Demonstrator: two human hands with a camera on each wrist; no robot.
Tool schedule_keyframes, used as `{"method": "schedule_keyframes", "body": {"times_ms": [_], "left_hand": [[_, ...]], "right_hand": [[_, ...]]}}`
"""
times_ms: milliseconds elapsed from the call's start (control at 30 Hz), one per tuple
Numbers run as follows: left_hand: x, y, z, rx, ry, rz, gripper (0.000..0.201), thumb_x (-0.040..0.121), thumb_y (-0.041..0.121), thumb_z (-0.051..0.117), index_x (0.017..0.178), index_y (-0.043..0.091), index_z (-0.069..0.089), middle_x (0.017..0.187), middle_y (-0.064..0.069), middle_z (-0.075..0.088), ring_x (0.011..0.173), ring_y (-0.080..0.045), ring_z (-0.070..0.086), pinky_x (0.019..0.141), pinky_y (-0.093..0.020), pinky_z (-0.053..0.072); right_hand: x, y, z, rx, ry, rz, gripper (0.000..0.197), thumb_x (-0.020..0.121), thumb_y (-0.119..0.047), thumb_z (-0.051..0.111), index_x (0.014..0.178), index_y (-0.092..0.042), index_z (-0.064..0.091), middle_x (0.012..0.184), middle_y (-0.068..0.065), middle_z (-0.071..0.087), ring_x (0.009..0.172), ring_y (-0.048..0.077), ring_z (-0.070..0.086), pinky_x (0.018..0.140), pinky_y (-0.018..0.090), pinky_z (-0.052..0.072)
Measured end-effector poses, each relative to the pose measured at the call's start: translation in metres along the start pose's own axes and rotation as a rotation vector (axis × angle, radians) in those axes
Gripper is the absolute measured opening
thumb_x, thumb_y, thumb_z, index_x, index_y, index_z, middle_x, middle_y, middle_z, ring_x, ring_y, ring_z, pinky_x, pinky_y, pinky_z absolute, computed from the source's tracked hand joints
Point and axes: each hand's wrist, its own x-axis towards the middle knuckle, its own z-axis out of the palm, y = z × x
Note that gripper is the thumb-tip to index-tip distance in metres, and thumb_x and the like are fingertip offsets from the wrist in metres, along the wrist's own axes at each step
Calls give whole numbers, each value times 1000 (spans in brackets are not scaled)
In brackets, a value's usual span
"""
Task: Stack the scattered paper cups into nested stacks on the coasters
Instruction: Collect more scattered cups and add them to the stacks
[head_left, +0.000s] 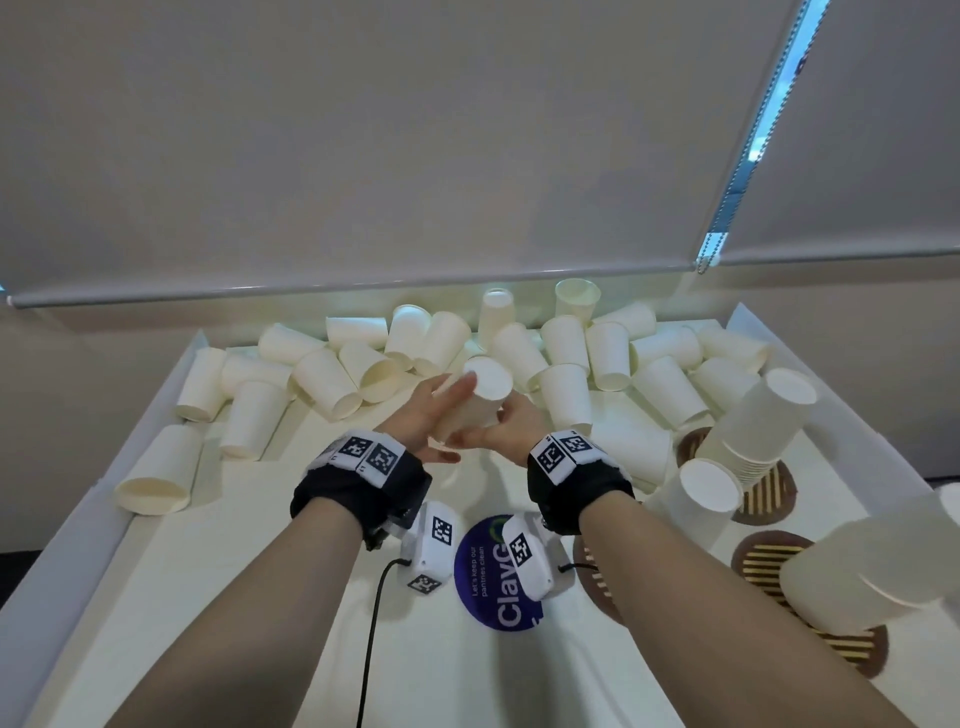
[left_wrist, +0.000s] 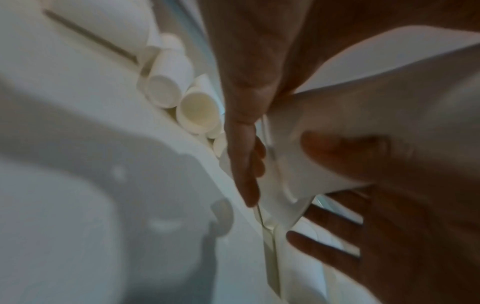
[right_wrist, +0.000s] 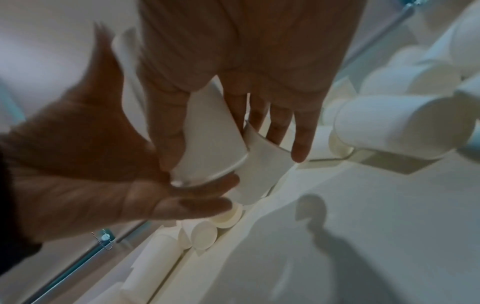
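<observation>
Centrally, in the head view, the left hand (head_left: 423, 410) and right hand (head_left: 506, 428) hold an inverted white paper cup (head_left: 475, 397) between them above the white table (head_left: 260, 597); the left fingers lie nearly straight along its side, the right fingers curl round it. Behind, scattered white paper cups (head_left: 566, 343) lie heaped. At right, a tall nested stack of inverted cups (head_left: 753, 431) stands on a brown striped round coaster (head_left: 769, 493); a blue round printed coaster (head_left: 485, 577) lies near the wrists.

Left wrist view: the left fingers (left_wrist: 242, 144) press flat against the cup (left_wrist: 363, 123), with the right hand (left_wrist: 389, 226) opposite.

Right wrist view: the right fingers (right_wrist: 298, 131) wrap the cup (right_wrist: 210, 144); the left hand (right_wrist: 91, 174) touches its rim.
</observation>
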Motion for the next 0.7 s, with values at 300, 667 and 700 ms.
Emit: {"method": "schedule_keyframes", "body": {"times_ms": [300, 667, 700], "left_hand": [[-32, 5, 2, 13, 463, 298, 56, 63, 38, 83, 108, 22, 52, 102, 2, 64, 94, -19, 62, 84, -35, 53], [-43, 9, 24, -295, 585, 300, 102, 63, 43, 80, 143, 36, 17, 128, -2, 48, 110, -23, 56, 96, -47, 49], [-44, 9, 27, -293, 593, 305, 102, 64, 42, 81, 143, 35, 17, 123, 0, 48, 109, -23, 56, 96, -48, 49]], "right_hand": [[-49, -9, -15, -52, 112, -84, 38, 81, -6, 63, 118, -18, 65, 110, -3, 64, 94, 15, 56, 88, 23, 45], [-98, -6, -38, 550, 143, 77, 33, 87, 15, 40, 104, -10, 54, 91, 13, 50, 68, 20, 55, 57, 34, 57], [-101, -7, -41, 572, 143, 81, 33, 88, 15, 39, 106, -9, 53, 98, 15, 51, 69, 20, 56, 55, 33, 57]]}}
